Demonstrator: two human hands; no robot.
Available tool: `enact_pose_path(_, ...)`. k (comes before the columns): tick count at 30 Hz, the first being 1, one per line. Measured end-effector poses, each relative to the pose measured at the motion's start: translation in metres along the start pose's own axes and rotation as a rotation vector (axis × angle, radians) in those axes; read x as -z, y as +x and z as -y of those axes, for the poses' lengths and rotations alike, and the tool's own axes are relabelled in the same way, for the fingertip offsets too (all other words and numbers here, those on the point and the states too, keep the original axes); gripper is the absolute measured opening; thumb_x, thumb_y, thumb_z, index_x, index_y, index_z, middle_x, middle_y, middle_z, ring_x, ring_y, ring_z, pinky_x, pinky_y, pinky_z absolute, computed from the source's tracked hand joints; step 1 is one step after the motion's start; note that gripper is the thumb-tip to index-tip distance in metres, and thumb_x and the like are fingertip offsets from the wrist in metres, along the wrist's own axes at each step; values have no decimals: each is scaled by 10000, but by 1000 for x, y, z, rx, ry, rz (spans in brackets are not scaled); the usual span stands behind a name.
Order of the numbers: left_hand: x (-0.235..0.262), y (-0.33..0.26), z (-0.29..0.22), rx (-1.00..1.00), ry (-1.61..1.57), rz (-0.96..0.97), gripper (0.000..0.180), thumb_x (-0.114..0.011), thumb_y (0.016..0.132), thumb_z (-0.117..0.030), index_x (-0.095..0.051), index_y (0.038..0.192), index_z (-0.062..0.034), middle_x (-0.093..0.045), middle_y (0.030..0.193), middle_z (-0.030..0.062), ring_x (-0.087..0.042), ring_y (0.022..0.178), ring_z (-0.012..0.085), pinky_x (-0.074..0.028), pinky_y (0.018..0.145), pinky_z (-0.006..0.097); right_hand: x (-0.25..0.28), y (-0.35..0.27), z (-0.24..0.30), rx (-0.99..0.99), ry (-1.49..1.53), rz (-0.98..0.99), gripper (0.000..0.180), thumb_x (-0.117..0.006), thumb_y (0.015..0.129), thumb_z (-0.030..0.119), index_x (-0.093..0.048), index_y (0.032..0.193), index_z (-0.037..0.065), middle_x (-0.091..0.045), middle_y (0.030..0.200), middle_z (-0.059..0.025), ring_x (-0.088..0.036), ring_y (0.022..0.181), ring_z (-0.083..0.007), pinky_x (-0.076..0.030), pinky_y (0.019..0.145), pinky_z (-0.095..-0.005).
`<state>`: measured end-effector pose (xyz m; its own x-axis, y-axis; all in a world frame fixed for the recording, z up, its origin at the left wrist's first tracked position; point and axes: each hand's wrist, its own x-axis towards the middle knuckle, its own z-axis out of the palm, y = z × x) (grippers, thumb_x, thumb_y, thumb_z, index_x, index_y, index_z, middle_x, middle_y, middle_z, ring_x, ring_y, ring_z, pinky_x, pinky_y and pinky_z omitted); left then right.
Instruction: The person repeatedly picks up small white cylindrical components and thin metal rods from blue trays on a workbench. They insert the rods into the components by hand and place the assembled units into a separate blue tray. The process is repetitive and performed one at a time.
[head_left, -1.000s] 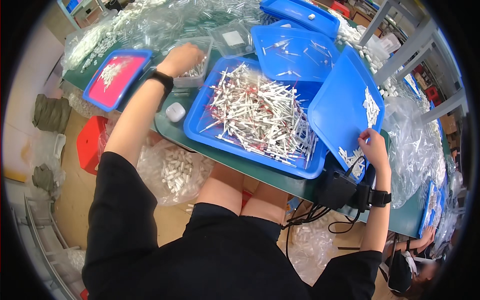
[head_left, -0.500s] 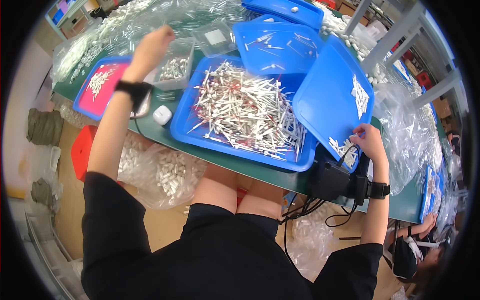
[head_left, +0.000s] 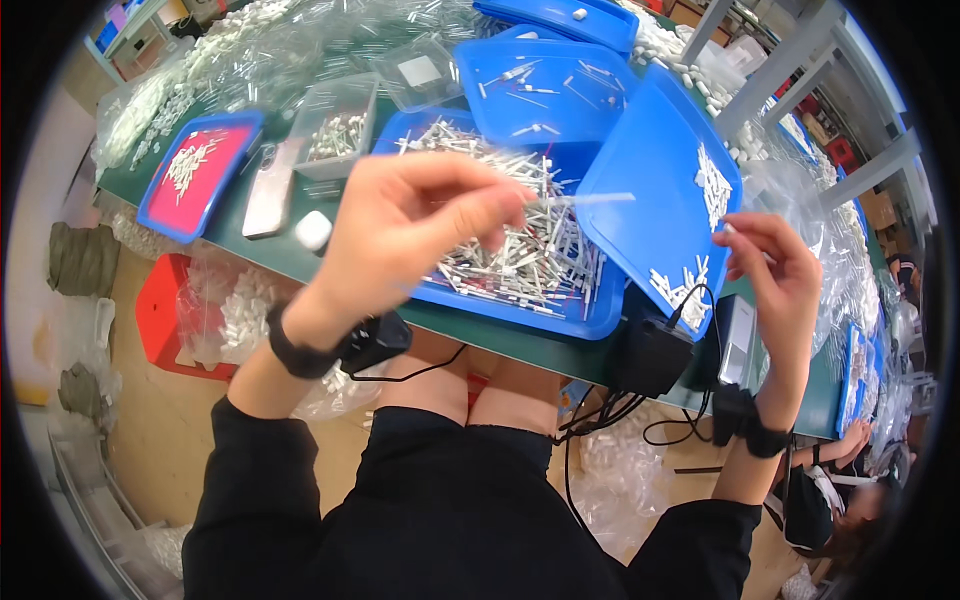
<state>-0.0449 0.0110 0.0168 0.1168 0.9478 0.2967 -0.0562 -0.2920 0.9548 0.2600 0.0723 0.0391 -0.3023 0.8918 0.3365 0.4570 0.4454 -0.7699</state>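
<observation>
My left hand (head_left: 405, 225) is raised over the deep blue bin (head_left: 600, 322), its thumb and fingers pinched on a thin clear plastic tube (head_left: 605, 198) that points right. Under it, a heap of thin white sticks (head_left: 510, 270), some with red parts, fills the bin. Near the right edge of a tilted blue tray (head_left: 640, 150), my right hand (head_left: 780, 275) pinches a small white piece (head_left: 727, 230), too small to make out well. Two groups of short white sticks (head_left: 713, 188) lie on that tray.
At left stand a blue-rimmed tray with a pink base (head_left: 190, 215), a phone (head_left: 270, 195), a white earbud case (head_left: 313, 231) and a clear box (head_left: 340, 110). A black device (head_left: 650, 355) with cables sits by the table's front edge. A co-worker's hands (head_left: 853, 440) show far right.
My left hand has come from the clear box at the far left to above the blue bin, now with a clear tube. My right hand has lifted off the short sticks with a small white piece.
</observation>
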Motion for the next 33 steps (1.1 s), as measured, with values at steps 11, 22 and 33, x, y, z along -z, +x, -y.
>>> enact_pose_path(11, -45, -14, 4, -274, 241, 20, 69, -590, 857, 30, -635, 878, 78, -641, 823, 129, -608, 676, 126, -492, 603, 226, -34, -39, 42, -58, 491, 104, 114, -611, 818, -51, -642, 926, -73, -656, 874, -128, -644, 730, -141, -510, 554, -205)
enact_pose_path(22, -50, -11, 11, -517, 505, -47, 83, -683, 764, 29, -656, 843, 32, -656, 761, 110, -610, 642, 173, -476, 577, 258, -35, -40, 40, 216, 47, 69, 139, -661, 746, -65, -657, 881, -31, -664, 771, -89, -622, 650, -159, -482, 530, -253)
enact_pose_path(33, -62, -13, 18, -605, 553, -44, 156, -720, 702, 33, -665, 846, 8, -658, 759, 90, -604, 624, 196, -462, 542, 263, -61, -44, 36, 422, -107, 10, 153, -720, 712, -22, -622, 828, 0, -637, 728, -71, -601, 603, -192, -460, 497, -273)
